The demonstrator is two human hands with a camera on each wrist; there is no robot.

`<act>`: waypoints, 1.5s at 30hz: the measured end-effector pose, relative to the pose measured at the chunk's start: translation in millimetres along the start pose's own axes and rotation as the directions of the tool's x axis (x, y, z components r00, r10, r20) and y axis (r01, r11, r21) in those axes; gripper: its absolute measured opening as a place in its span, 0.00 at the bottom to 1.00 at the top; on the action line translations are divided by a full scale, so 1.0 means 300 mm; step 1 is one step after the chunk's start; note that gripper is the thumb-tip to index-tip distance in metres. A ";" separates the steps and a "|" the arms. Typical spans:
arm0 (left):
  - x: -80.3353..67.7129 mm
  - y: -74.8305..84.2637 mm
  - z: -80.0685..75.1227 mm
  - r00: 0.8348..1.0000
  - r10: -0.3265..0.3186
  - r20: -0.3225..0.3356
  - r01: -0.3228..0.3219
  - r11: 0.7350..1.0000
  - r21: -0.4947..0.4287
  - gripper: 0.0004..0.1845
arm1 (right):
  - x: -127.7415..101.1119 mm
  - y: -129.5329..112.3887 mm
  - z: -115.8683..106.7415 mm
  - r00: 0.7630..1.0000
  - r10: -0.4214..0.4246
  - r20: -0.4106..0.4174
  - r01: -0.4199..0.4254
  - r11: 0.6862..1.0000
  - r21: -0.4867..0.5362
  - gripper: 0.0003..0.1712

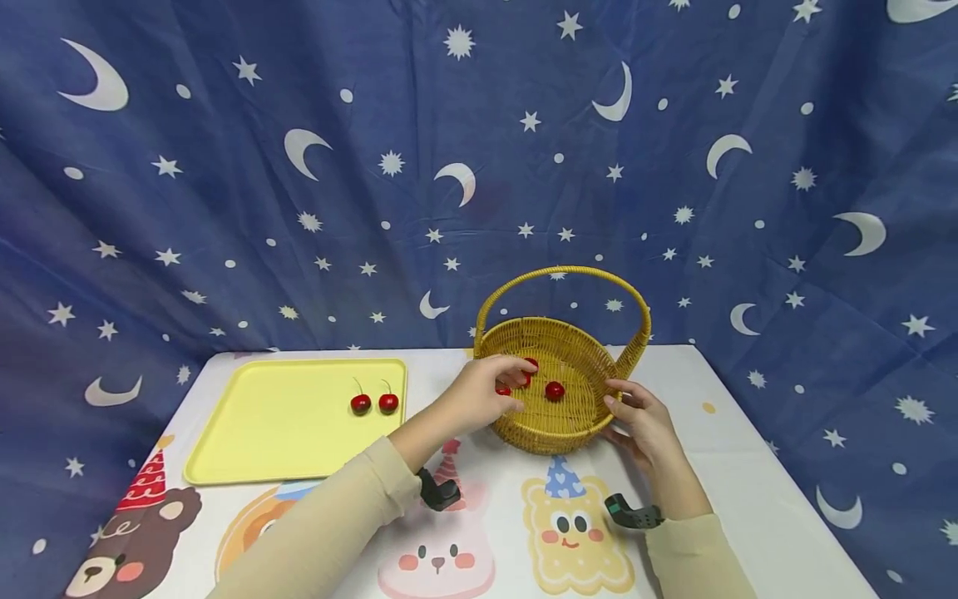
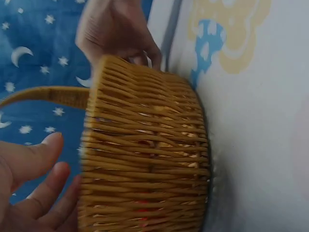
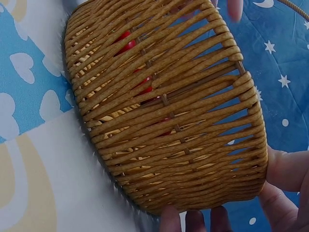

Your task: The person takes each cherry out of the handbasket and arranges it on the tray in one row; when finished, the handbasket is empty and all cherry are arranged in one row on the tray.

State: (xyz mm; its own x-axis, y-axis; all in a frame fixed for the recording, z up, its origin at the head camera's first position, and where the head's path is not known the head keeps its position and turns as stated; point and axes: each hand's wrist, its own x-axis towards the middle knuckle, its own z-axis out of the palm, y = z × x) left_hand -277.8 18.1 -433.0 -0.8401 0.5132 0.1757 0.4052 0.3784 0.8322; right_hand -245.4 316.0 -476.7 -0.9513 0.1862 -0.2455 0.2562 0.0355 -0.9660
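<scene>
A yellow-brown wicker basket (image 1: 550, 443) with a tall arched handle stands on the table, several red cherries (image 1: 555, 391) on its woven floor. My left hand (image 1: 482, 393) reaches over its left rim; thumb and fingers are apart, with nothing visible between them. In the left wrist view the fingertips (image 2: 57, 174) are close by the rim. My right hand (image 1: 649, 426) grips the basket's right side, thumb at the rim and fingers against the outer wall. Through the weave, bits of red cherry (image 3: 126, 43) show in the right wrist view.
A pale yellow tray (image 1: 284, 424) lies left of the basket. Two stemmed cherries, a left one (image 1: 361, 404) and a right one (image 1: 387, 403), sit near its right edge. Behind the table hangs a blue star-and-moon curtain (image 1: 359, 233). Cartoon figures decorate the white tablecloth (image 1: 748, 499).
</scene>
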 end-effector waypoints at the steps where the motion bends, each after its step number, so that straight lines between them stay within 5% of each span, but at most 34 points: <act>1: 0.022 -0.004 0.014 1.000 -0.008 0.018 0.008 1.000 0.013 0.29 | 0.000 0.000 0.002 1.000 0.000 0.001 0.000 1.000 0.001 0.27; 11: 0.208 -0.027 0.122 0.986 -0.069 0.152 0.053 0.992 0.112 0.28 | -0.004 -0.002 -0.006 1.000 0.003 0.004 -0.003 1.000 0.010 0.26; 18: 0.268 -0.062 0.177 0.968 -0.145 0.207 0.109 0.979 0.175 0.31 | -0.004 -0.004 -0.010 1.000 -0.006 0.011 0.006 1.000 0.023 0.25; 23: 0.267 -0.088 0.202 0.944 -0.193 0.266 0.118 0.955 0.273 0.23 | -0.014 0.008 0.002 1.000 0.005 0.026 -0.006 1.000 0.018 0.25; 27: 0.267 -0.088 0.206 0.946 -0.186 0.266 0.101 0.948 0.301 0.15 | -0.016 0.012 0.003 1.000 0.006 0.011 -0.006 1.000 0.014 0.25; 38: 0.241 -0.040 0.144 0.991 -0.037 0.129 0.008 0.975 0.223 0.14 | 0.002 0.010 0.008 1.000 0.012 0.018 -0.013 1.000 0.019 0.27; 45: 0.116 -0.001 0.031 0.999 0.019 0.029 -0.024 0.980 0.196 0.15 | 0.009 0.006 -0.001 1.000 0.006 0.019 -0.007 1.000 0.008 0.27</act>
State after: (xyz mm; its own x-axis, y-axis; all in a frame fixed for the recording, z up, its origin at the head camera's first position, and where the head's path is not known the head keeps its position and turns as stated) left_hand -303.8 42.9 -431.9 -0.8214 0.5425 0.1760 0.4882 0.5093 0.7087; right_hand -247.4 316.9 -479.0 -0.9527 0.1680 -0.2532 0.2611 0.0262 -0.9650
